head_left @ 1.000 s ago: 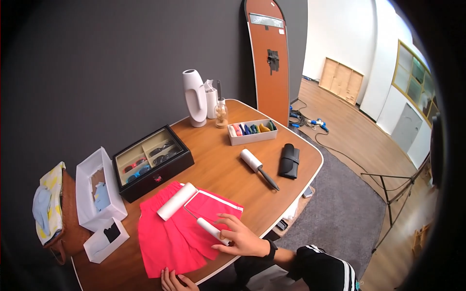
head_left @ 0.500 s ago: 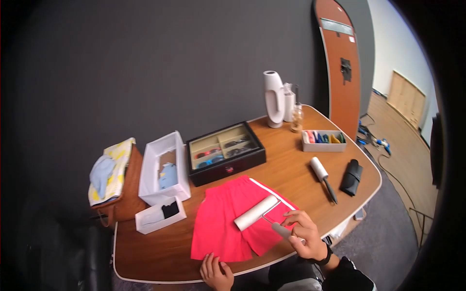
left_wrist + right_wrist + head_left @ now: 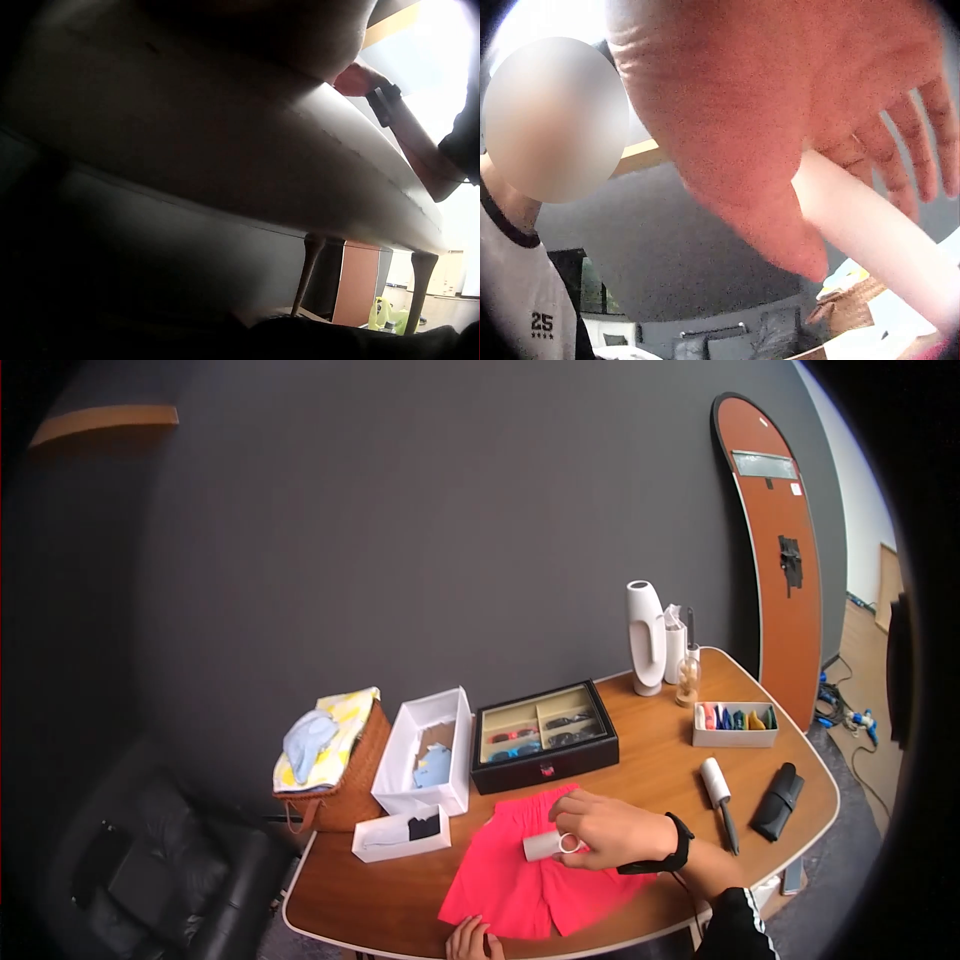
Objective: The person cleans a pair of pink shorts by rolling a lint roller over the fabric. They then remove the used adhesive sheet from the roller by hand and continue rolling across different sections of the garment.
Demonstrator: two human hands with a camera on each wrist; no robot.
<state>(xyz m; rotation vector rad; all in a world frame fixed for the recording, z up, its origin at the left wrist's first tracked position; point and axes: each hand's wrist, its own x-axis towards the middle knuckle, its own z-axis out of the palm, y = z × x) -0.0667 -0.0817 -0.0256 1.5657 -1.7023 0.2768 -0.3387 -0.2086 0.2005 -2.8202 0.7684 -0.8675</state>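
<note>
Bright pink shorts (image 3: 500, 870) with a white side stripe lie flat on the wooden table. My right hand (image 3: 615, 830), with a black band at its wrist, is over their right part and holds a white lint roller (image 3: 542, 847). The roll's round end shows beside the fingers, and its handle is hidden. In the right wrist view a pale cylinder (image 3: 877, 232) juts out between thumb and fingers. My left hand (image 3: 473, 940) rests at the shorts' lower left hem, near the front table edge, partly cut off by the frame.
Behind the shorts stand a glasses case (image 3: 545, 760), a white box (image 3: 385, 795), a small sock box (image 3: 385, 840) and a wicker basket (image 3: 350, 800). To the right lie a second lint roller (image 3: 720, 805), a black pouch (image 3: 778, 800) and a divided box (image 3: 735, 738). A white vase (image 3: 645, 660) stands behind.
The head view has turned left and upward. My right hand has gone from the handle side to over the roll, which looks shorter from here. The left hand stays at the hem.
</note>
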